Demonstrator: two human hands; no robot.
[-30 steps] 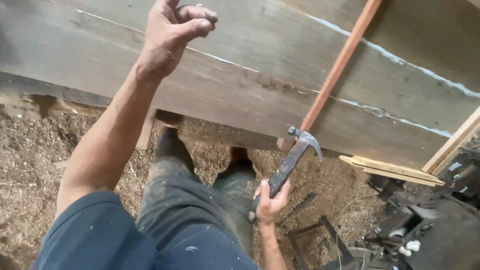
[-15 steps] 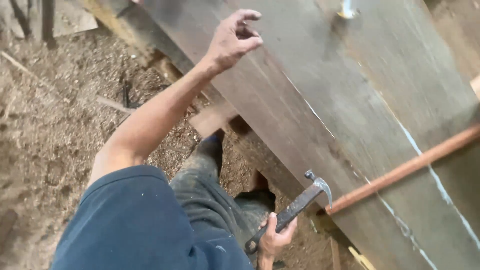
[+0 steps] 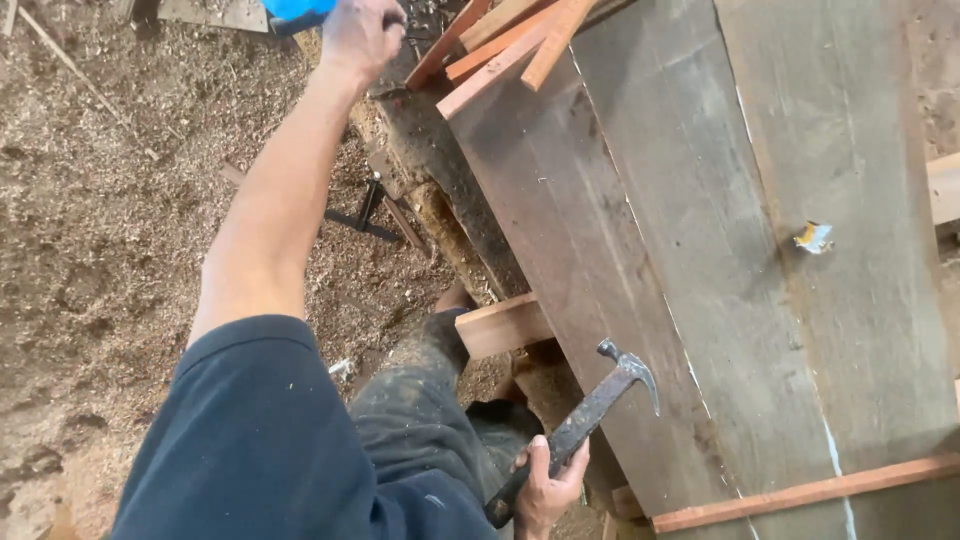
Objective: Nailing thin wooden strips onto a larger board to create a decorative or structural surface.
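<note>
My left hand is stretched far out to the top edge of the view, its fingers curled against a blue object that the frame cuts off. Whether it grips that object cannot be told. Low down by my knee, my right hand grips the handle of a dark claw hammer, head up and resting against the edge of the wide grey planks.
Several reddish wood strips lie across the planks' far end, and another strip crosses the near end. A crumpled scrap sits on the planks. A short wood block juts out beside my legs. Sawdust floor spreads left, with a dark metal tool on it.
My view has swung left along the planks. My left arm reached farther out, from above the planks to the blue object. The right hand kept hold of the hammer.
</note>
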